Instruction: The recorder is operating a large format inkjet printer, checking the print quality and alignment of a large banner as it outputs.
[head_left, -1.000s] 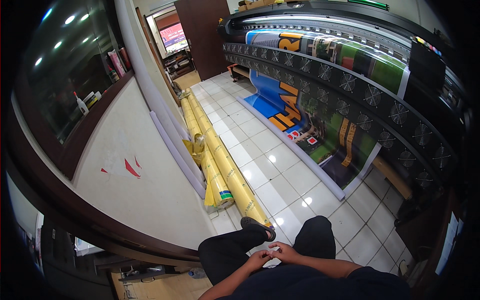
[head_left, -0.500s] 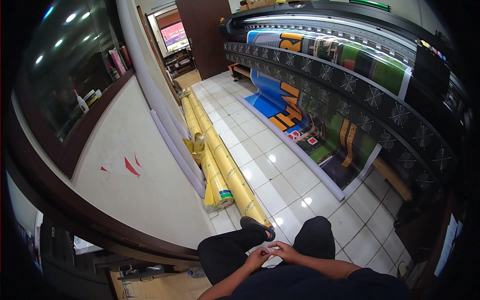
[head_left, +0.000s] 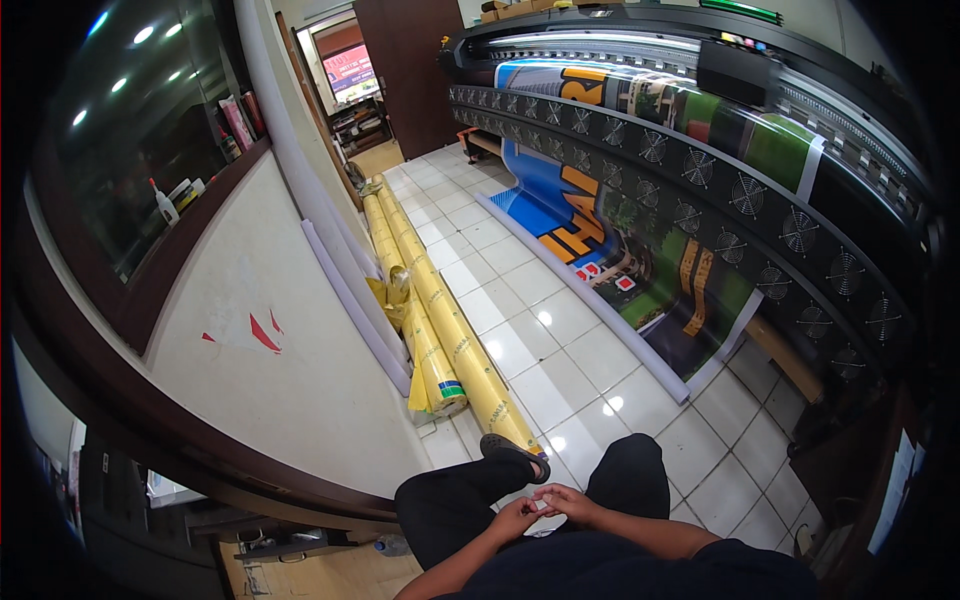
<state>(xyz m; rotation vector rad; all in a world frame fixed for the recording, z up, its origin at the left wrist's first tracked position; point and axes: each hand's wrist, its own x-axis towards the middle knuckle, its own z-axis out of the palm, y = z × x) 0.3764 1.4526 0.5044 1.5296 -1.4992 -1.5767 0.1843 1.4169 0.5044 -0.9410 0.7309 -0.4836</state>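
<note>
Between the trousered legs (head_left: 628, 475), left hand (head_left: 513, 518) and right hand (head_left: 567, 503) are touching, fingers curling narrowly; a small pale patch (head_left: 541, 506) is showing between the hands, cannot tell whether gripped. Beyond, yellow rolls (head_left: 462, 350) are lying on floor tiles (head_left: 545, 390); farther, a printer (head_left: 670, 150) is bearing a colourful sheet (head_left: 655, 260).

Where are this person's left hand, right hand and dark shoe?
Left hand (head_left: 514, 518): head view, back of the hand.
Right hand (head_left: 570, 504): head view, back of the hand.
Dark shoe (head_left: 507, 449): head view, its upper.

Yellow roll (head_left: 426, 352) (blue-and-green banded)
</note>
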